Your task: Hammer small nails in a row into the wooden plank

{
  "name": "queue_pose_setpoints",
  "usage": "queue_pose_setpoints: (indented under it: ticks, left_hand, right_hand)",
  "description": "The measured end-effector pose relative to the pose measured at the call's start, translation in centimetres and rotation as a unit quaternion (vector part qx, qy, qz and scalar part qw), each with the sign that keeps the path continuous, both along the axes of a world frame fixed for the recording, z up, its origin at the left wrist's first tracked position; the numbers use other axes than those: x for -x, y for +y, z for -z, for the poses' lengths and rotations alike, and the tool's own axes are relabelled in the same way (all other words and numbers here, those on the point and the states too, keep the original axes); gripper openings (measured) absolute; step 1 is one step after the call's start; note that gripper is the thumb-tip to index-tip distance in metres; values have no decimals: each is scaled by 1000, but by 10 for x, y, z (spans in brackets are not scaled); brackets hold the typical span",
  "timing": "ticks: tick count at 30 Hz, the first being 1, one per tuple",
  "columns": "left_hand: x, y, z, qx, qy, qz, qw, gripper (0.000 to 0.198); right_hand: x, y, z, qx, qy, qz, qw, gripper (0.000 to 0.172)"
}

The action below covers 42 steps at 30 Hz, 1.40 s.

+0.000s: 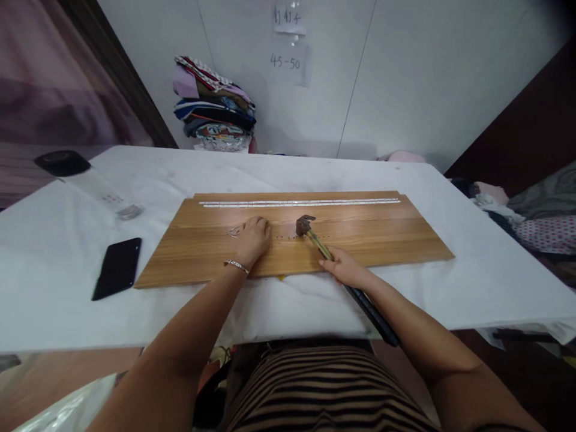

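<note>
Beyond the hammer (321, 245), wall sign (285, 62) "45-50".

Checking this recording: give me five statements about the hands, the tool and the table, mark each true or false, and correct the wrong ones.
1. The right grip is closed on the hammer. True.
2. The left grip is raised high above the board. False: the left grip is down at the board.
3. Loose nails lie beside the left grip. True.
4. The phone lies on the board. False: the phone lies on the table, beside the board.
5. Two pale strips lie on the board. True.
</note>
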<state>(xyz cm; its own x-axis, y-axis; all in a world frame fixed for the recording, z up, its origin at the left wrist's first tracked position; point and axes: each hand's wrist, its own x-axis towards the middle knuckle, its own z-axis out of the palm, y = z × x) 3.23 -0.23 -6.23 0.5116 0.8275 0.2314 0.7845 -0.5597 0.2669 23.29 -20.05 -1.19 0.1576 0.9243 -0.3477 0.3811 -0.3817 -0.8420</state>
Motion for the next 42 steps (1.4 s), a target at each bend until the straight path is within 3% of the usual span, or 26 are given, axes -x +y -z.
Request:
queue_pose_setpoints:
  ticks: [12,30,42]
  left_hand:
    - [0,0,-1,11,-15,-12,1000,28]
    - [-1,5,1,-21,-3,15,1000,26]
    - [-6,8,7,-21,10,-9,1000,28]
  right_hand:
    - [3,-2,-7,8,10,1,1000,7]
    - [-3,1,4,-26,9,2,1000,7]
    - [-1,4,9,-36,-1,-2,999,9]
